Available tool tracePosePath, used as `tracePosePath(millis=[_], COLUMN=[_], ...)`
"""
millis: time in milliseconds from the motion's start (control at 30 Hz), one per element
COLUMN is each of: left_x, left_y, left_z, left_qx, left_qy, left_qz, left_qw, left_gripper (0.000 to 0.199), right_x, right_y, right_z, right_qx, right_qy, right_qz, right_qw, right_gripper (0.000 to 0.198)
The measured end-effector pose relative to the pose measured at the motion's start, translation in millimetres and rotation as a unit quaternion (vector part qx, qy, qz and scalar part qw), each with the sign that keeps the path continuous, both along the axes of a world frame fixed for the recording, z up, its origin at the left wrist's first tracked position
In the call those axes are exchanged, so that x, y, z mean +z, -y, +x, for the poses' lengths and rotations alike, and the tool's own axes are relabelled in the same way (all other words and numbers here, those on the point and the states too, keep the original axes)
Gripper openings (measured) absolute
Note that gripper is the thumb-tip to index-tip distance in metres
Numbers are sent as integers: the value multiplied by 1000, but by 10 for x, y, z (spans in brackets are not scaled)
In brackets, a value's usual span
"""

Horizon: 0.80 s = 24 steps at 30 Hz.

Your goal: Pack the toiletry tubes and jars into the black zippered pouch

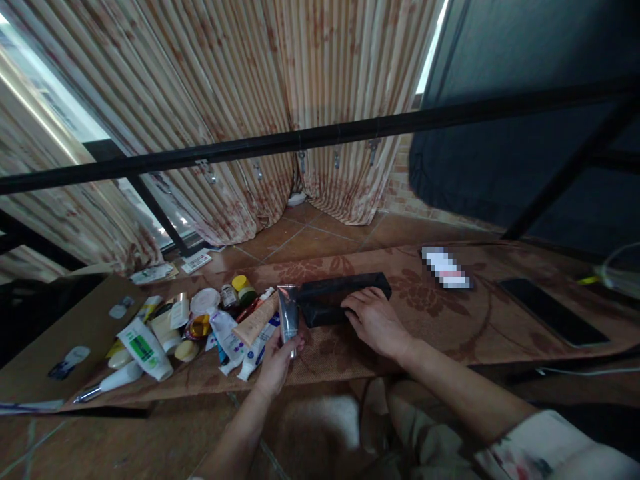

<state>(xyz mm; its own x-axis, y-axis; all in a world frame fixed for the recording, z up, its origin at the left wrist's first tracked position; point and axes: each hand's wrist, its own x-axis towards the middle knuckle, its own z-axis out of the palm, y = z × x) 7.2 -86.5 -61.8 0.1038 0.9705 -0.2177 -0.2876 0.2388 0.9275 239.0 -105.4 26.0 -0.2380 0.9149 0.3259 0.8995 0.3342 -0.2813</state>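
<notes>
My left hand [277, 363] is closed round the lower end of a silvery squeeze tube [289, 313], which stands nearly upright beside the left end of a black pouch [325, 307]. On the pouch's right part rests my right hand [373, 319], its fingers bent over the front edge and gripping it. Left of the silvery tube lie a beige tube [256, 321] and a white and blue tube [259, 350]. Farther left is a pile of toiletries, among them a white tube with a green label [145, 349] and a jar with a yellow lid [241, 283].
A brown flowered cloth covers the long table [425, 333]. A cardboard box [70, 333] stands at its left end. To the right lie a blurred-out white item [445, 268] and a dark phone [553, 311]. A black metal rail [340, 133] crosses before the curtains.
</notes>
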Motion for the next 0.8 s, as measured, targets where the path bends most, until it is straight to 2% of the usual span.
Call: tracePosePath(millis=[800], left_x=[-137], left_y=[-54], left_z=[-6], left_qx=[-7], left_qy=[-6], left_qz=[4], left_qw=[1000], left_gripper=[40], right_x=[-13], right_y=[21], right_z=[-43], right_qx=[20], right_qy=[56], right_qz=[21], right_qw=[998], right_gripper=[18])
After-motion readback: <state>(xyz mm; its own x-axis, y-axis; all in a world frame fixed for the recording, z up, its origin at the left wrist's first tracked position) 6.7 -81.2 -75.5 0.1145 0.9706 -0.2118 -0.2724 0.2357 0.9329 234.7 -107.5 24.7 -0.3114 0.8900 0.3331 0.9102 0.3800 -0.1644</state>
